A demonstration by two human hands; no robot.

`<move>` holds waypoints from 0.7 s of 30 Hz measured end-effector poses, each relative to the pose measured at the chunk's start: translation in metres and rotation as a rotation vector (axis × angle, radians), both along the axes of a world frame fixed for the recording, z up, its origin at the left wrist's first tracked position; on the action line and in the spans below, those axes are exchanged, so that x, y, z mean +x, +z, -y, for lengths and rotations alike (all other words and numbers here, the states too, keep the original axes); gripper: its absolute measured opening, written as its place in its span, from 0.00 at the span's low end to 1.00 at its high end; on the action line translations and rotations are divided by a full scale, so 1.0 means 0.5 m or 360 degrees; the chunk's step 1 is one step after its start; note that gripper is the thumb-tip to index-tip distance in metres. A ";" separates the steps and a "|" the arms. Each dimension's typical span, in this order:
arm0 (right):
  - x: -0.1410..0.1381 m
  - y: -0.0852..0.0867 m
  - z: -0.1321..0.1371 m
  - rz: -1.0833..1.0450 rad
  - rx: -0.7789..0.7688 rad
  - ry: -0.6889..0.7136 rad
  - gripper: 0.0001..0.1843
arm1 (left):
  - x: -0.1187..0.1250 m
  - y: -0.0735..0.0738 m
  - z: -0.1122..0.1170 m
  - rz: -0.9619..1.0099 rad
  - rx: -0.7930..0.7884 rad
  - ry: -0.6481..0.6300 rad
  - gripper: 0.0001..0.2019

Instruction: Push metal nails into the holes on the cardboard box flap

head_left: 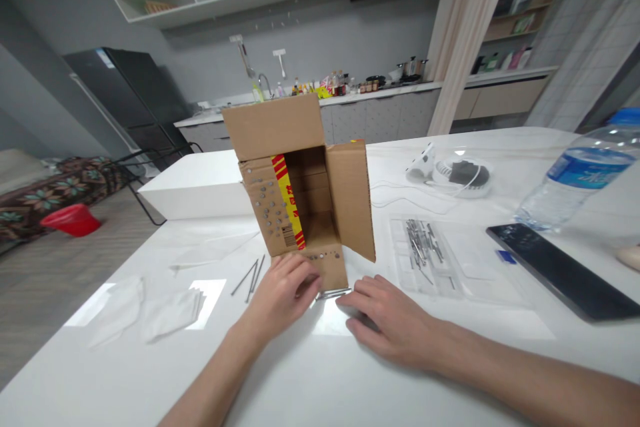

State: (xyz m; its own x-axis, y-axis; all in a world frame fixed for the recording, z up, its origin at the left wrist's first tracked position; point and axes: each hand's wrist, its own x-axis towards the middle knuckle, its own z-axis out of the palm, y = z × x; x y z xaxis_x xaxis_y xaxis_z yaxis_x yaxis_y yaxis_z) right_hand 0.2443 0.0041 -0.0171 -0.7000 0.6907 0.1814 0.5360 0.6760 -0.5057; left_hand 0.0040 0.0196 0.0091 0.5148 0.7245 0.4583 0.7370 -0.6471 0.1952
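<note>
A cardboard box (307, 207) stands with its flaps folded outward and its open side towards me. Round metal nail heads dot its left panel and line the lower flap. My left hand (286, 288) is loosely curled at the lower flap's left edge, thumb apart from the forefinger. Several nails (334, 293) lie on the table just in front of this flap, between my hands. At their right end my right hand (383, 317) rests with bent fingers, its fingertips close to them and the thumb apart. I see nothing held in either hand. More loose nails (255, 277) lie left of the box.
A clear plastic case (450, 267) with several nails stands on the right. Beyond it are a black phone (560, 270), a water bottle (575, 177) and a white device (460, 173) with a cable. White tissues (173, 313) lie at left on the table (300, 387).
</note>
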 end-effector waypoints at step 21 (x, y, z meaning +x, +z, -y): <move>0.001 0.002 0.000 0.0018 -0.0017 0.0017 0.12 | -0.033 -0.010 -0.017 0.0013 -0.0028 0.0430 0.08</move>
